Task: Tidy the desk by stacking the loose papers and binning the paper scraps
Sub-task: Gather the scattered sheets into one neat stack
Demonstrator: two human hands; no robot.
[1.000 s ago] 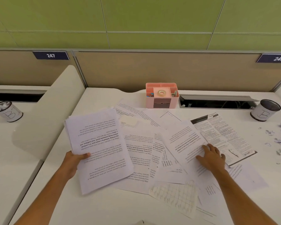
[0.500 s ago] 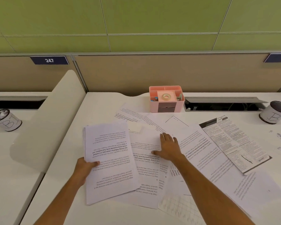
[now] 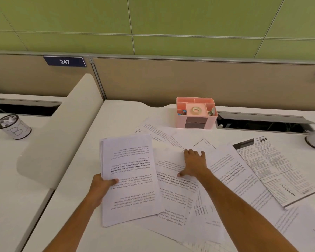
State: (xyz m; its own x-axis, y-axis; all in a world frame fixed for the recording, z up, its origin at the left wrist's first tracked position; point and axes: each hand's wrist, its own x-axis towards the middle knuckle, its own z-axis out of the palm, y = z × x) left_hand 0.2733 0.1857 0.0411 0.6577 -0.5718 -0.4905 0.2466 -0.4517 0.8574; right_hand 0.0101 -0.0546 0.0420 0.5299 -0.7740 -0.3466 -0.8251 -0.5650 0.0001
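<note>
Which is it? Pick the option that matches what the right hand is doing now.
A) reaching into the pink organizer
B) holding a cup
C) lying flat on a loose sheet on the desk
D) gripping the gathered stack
C: the right hand lies with straight fingers on a loose sheet on the desk, while the left hand grips the gathered stack.

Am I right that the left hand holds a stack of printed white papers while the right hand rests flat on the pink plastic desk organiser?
Not quite. The left hand does hold the stack of printed white papers, but the right hand rests flat on the loose printed sheets spread over the desk, not on the pink plastic desk organiser, which stands untouched at the back. The head view shows this.
</note>
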